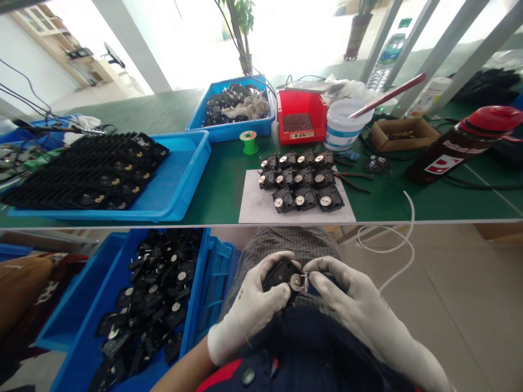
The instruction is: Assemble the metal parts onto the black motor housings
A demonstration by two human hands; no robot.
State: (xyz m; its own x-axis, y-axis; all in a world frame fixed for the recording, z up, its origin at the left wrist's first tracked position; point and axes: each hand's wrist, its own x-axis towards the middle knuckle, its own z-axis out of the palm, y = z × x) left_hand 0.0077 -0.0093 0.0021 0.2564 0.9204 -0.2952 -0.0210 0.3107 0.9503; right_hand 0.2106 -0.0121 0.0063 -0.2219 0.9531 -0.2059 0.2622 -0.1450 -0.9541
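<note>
Over my lap, my left hand (263, 296), in a white glove, grips a black plastic mechanism (280, 279) with a round silver disc on its right side. My gloved right hand (347, 288) is closed on a dark blue piece (314, 284) whose thin metal ends reach to the disc's edge. Fingers cover most of this blue piece, so its kind cannot be told. Beyond my hands, several similar black mechanisms (304, 200) with silver discs stand in three rows on a white sheet (255, 204) at the table's front edge.
At left, a blue tray (180, 201) holds stacked black parts. A blue bin (196, 326) of loose mechanisms stands below. Along the table are a solder spool (249, 142), red bin (302, 139), white bucket (343, 136), pliers (355, 177), cardboard box (379, 139) and leaning dark bottle (441, 155).
</note>
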